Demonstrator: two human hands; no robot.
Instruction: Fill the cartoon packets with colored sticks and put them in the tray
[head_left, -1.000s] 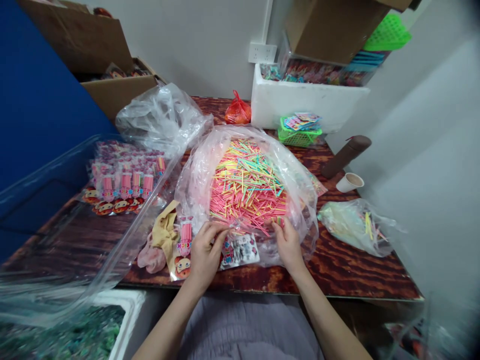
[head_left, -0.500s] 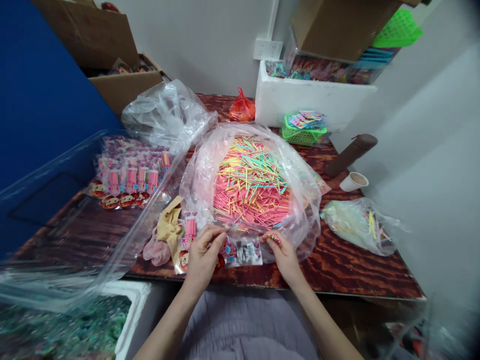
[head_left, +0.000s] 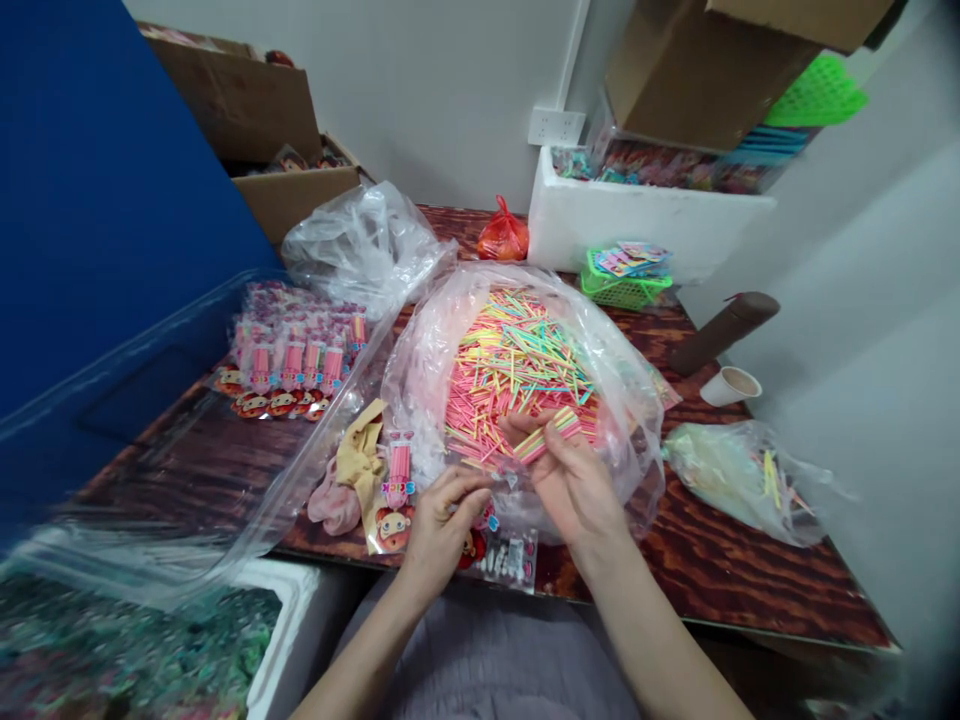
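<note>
A big clear plastic bag (head_left: 427, 360) lies open on the wooden table (head_left: 697, 560), full of thin coloured sticks (head_left: 517, 360), mostly pink, yellow and green. My right hand (head_left: 574, 475) is raised over the bag's near edge, fingers closed on a small bundle of sticks (head_left: 547, 435). My left hand (head_left: 442, 520) pinches a small printed packet (head_left: 502, 550) at the table's front edge. A filled packet (head_left: 396, 490) with pink sticks and a cartoon face lies just left of that hand.
Rows of filled packets (head_left: 292, 365) lie in a clear sheet at left. A crumpled clear bag (head_left: 360, 240), a red bag (head_left: 502, 238), a white foam box (head_left: 645, 215), a green basket (head_left: 626, 285), a brown cylinder (head_left: 724, 330), a paper cup (head_left: 731, 385) and another bag of sticks (head_left: 735, 470) ring the table.
My right hand has lifted from the bag's near edge with a bundle of sticks in its fingers. The left hand stays low on the small packet. The camera has shifted slightly.
</note>
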